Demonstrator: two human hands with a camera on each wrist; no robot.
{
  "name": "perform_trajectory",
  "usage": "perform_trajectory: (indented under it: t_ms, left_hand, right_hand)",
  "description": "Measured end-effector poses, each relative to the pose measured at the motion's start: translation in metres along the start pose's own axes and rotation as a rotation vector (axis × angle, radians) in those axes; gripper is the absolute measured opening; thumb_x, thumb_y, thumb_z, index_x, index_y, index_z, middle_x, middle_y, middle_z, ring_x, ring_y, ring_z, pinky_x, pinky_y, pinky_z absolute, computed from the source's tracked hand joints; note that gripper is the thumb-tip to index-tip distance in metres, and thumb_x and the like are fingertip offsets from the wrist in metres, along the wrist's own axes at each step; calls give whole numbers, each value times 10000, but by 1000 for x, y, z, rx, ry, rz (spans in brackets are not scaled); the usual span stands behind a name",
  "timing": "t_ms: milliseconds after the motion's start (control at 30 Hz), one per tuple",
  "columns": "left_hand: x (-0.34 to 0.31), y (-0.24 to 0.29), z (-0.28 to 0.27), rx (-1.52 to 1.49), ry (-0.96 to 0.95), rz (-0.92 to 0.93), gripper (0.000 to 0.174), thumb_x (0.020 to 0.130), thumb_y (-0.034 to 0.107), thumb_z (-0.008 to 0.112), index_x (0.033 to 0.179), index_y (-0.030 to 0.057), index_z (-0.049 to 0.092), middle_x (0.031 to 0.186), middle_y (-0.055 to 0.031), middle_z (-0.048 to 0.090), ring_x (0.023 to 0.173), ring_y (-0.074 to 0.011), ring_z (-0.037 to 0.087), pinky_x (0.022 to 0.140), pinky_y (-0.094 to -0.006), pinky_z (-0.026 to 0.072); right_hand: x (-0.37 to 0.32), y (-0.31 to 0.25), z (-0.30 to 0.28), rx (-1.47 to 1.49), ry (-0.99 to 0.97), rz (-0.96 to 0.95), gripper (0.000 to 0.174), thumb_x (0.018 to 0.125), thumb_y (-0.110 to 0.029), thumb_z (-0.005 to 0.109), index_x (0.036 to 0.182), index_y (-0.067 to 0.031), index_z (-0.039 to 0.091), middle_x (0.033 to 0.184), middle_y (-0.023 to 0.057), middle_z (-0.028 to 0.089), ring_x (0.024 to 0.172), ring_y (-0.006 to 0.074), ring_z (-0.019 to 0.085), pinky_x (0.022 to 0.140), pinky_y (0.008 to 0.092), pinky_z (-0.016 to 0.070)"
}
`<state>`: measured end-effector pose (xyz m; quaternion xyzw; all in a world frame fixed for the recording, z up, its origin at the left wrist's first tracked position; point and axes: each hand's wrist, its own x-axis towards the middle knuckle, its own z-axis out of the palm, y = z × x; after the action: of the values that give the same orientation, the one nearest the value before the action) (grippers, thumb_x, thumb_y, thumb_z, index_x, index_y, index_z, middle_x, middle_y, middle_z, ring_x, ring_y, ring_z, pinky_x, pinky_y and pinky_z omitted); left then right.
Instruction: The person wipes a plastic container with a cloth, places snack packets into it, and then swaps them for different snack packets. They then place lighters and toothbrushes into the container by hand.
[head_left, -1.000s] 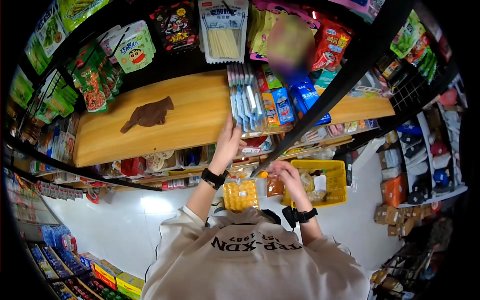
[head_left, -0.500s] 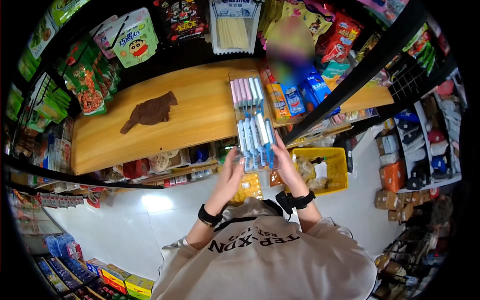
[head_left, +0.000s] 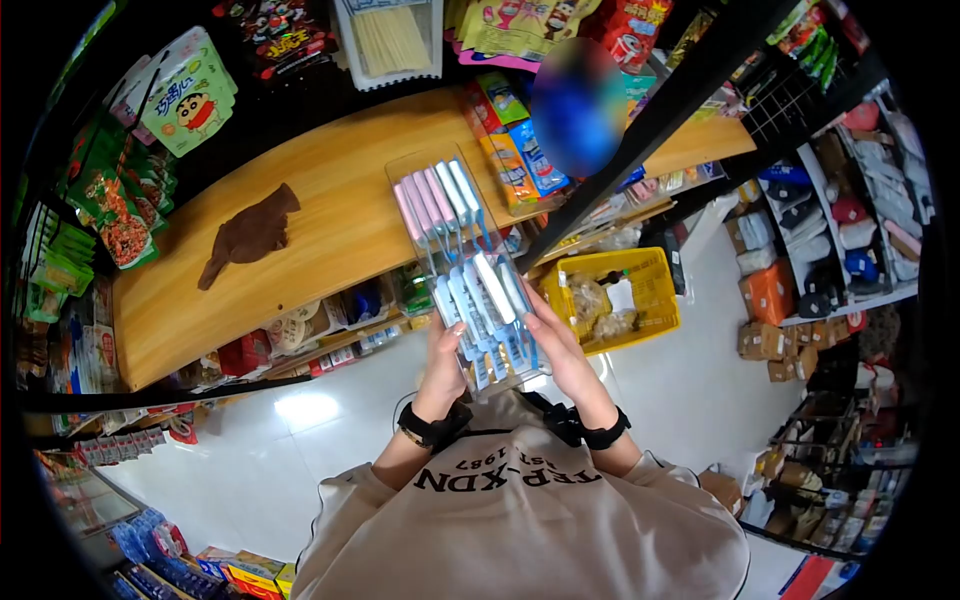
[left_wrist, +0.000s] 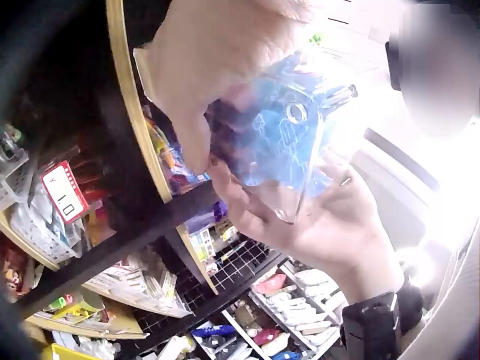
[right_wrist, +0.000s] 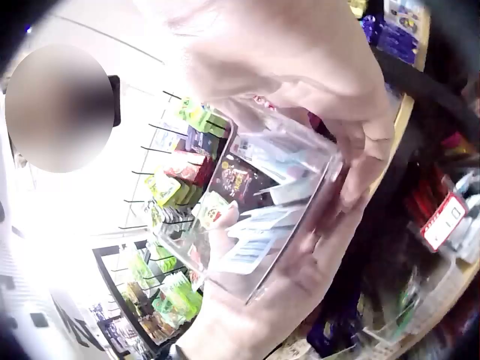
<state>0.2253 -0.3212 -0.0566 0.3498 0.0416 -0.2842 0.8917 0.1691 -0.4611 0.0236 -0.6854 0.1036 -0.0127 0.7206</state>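
Note:
Both hands hold a clear plastic box (head_left: 404,162) in front of the chest, off the shelf. Inside it stand slim packets in two groups: pink and white packets (head_left: 430,203) at the far end, light-blue packets (head_left: 478,308) nearer the body. The left hand (head_left: 446,362) grips the left side, its thumb over the edge. On the right side, the right hand (head_left: 562,358) grips with fingers along the wall. Through the clear wall (right_wrist: 259,291), packets show in the right wrist view. A brown cloth (head_left: 250,235) lies on the wooden shelf (head_left: 335,185), left of the box.
Boxed snacks (head_left: 520,160) stand on the shelf to the right, beside a slanting black post (head_left: 640,145). Below, a yellow basket (head_left: 660,315) with bagged goods sits on the floor. Hanging snack bags (head_left: 185,95) line the back, with more racks (head_left: 860,210) on the right.
A second ago the box stood on the shelf with the left hand at it and the right hand apart. Both hands have since taken hold and drawn it toward the body.

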Motion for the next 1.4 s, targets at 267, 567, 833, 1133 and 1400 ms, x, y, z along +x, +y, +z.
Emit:
perform_trajectory:
  t_ms: [267, 567, 833, 1133, 1400]
  left_hand:
    - [-19, -9, 29, 244, 84, 395, 781, 740, 298, 671, 1305, -14, 231, 1231, -135, 396, 1132, -212, 409, 982, -329, 300]
    - [-52, -36, 77, 440, 176, 655, 739, 726, 56, 663, 1274, 6, 170, 1224, -117, 358, 1122, -192, 403, 955, -311, 347]
    - [-73, -73, 105, 496, 268, 697, 608, 748, 110, 617, 1221, 0, 251, 1161, -105, 402, 1068, -174, 431, 920, -312, 364]
    - [-85, -125, 116, 440, 460, 784, 494, 759, 50, 566, 1162, 8, 285, 1130, -104, 407, 1061, -166, 414, 951, -307, 319]
    - [-93, -141, 130, 423, 485, 830, 462, 781, 47, 552, 1162, 14, 292, 1112, -97, 419, 1038, -161, 419, 940, -303, 322]
  right_hand:
    - [-28, -38, -32, -570, 261, -450, 309, 870, -117, 503, 1135, 39, 529, 1109, 203, 523, 1031, 315, 518, 888, 346, 400]
    - [-47, -39, -35, -612, -21, -500, 470, 789, -49, 572, 1208, 103, 424, 1225, 257, 452, 1115, 390, 461, 941, 387, 366]
    - [-81, -38, -66, -690, -171, -460, 617, 809, -87, 563, 1309, 109, 261, 1298, 335, 329, 1221, 448, 329, 967, 405, 344]
    - [-94, -26, -107, -601, -324, -409, 641, 825, -122, 572, 1334, 61, 229, 1310, 318, 285, 1202, 454, 342, 952, 408, 351]
    - [-86, -14, -120, -449, -230, -377, 603, 788, -95, 617, 1286, 34, 303, 1184, 234, 374, 1083, 359, 440, 898, 379, 387]
